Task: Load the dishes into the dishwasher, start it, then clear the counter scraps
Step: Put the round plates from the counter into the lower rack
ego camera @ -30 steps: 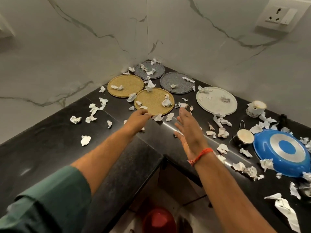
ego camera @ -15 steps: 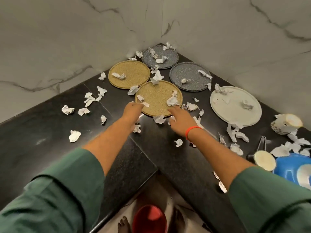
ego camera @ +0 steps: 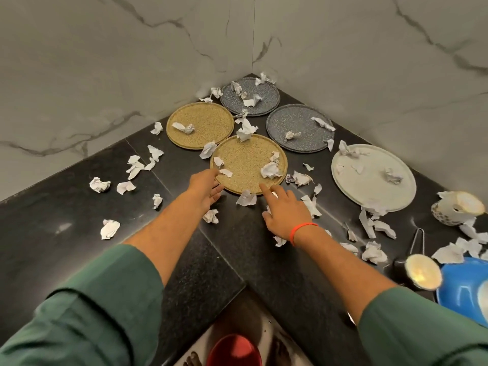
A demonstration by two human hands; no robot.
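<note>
Reaching toward the middle of the frame, both hands meet the near rim of the nearer gold plate point(ego camera: 248, 165), which lies flat on the black counter point(ego camera: 52, 207) in the corner of two marble walls point(ego camera: 105, 62). The left hand point(ego camera: 204, 187) sits at the plate's lower left edge with fingers loosely spread and relaxed, gripping nothing; whether the fingertips actually touch the rim is hard to tell. The right hand point(ego camera: 286, 211), wearing an orange wrist band point(ego camera: 302, 229), lies at the plate's lower right edge with its forefinger stretched onto the rim and the other fingers loose, holding nothing.

Crumpled paper scraps point(ego camera: 270, 170) lie on this plate and are strewn all over the counter. Just above and left of it is a second gold plate point(ego camera: 200, 128), its rim close beside the first. Toward the upper centre, in the corner, sit two grey speckled plates, the far one point(ego camera: 250, 97) and the nearer one point(ego camera: 299, 130). To the right lies a white plate point(ego camera: 373, 178), all carrying scraps. At the right edge a patterned cup point(ego camera: 456, 207) lies tipped on its side; lower down stand a dark cup with a wire handle point(ego camera: 422, 272) and a blue pan point(ego camera: 464, 289), cut off by the frame. At the bottom centre, below the counter, a red bucket point(ego camera: 233, 351) shows on the floor. Green sleeves point(ego camera: 100, 313) cover both upper forearms.
</note>
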